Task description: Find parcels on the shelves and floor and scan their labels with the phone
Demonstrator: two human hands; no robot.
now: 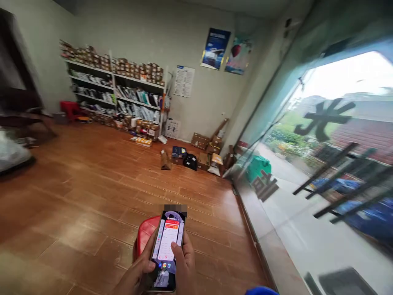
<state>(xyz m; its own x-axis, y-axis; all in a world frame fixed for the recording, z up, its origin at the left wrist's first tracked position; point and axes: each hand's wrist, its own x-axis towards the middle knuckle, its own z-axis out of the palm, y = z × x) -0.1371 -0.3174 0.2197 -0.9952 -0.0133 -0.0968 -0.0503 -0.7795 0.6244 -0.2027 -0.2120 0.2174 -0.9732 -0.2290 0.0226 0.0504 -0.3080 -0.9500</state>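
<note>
A smartphone (167, 241) with a lit screen is held upright at the bottom middle of the view. It shows a white and red app card with a row of small icons below. My left hand (138, 268) wraps the phone's left edge, its thumb lying by the lower left of the screen. On the other side, my right hand (186, 258) is closed around the right edge, and its thumb lies over the middle of the screen. Most of the fingers are hidden behind the phone. Just beyond, partly covered by it, is a red stool seat (145, 233).
Shelves (139, 80) full of parcels line the back wall. Several boxes and bags (190, 161) lie on the wooden floor (101, 196) before the wall. A glass front (307, 184) runs along the right. A red plastic stool (70, 110) stands far left; a blue object (262, 291) shows at the bottom edge.
</note>
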